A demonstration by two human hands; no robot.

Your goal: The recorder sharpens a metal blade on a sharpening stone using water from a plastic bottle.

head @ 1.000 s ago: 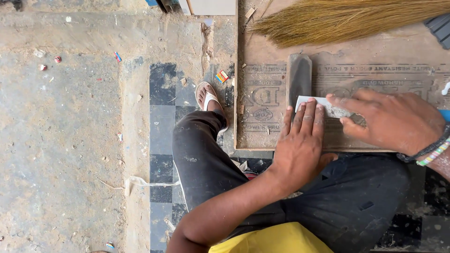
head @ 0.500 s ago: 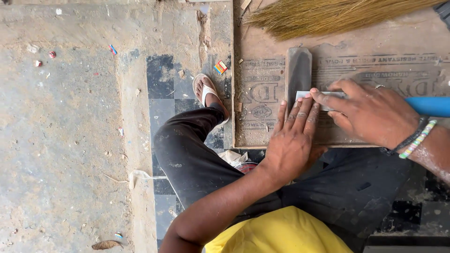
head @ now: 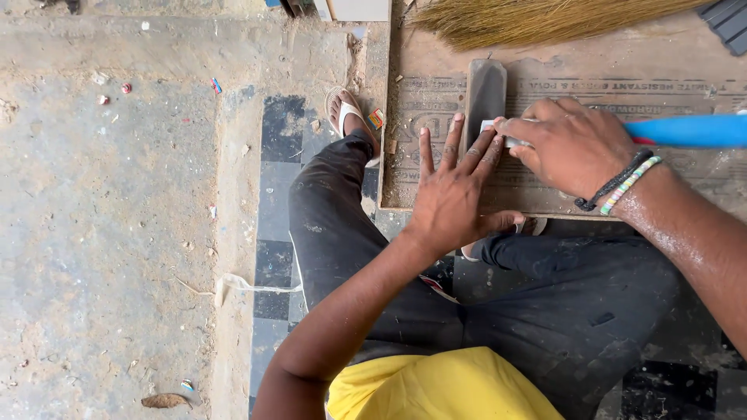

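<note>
Pressing down with your left hand [head: 451, 194], fingers spread flat, you bore on the pale blade [head: 492, 126] where it met the dark sharpening stone [head: 486, 89], while your right hand [head: 572, 148] was closed around the tool just behind the blade, its blue handle [head: 689, 131] running off toward the board's right edge. The stone lay on the wooden board [head: 700, 70] with its long axis running from the near edge toward the far one, and the tool's axis crossed it nearly square, so both hands sat at the stone's near end, the left one closer. Compared with half a second earlier, your hands had kept their grip and place on the stone, and the handle's blue showed longer
</note>
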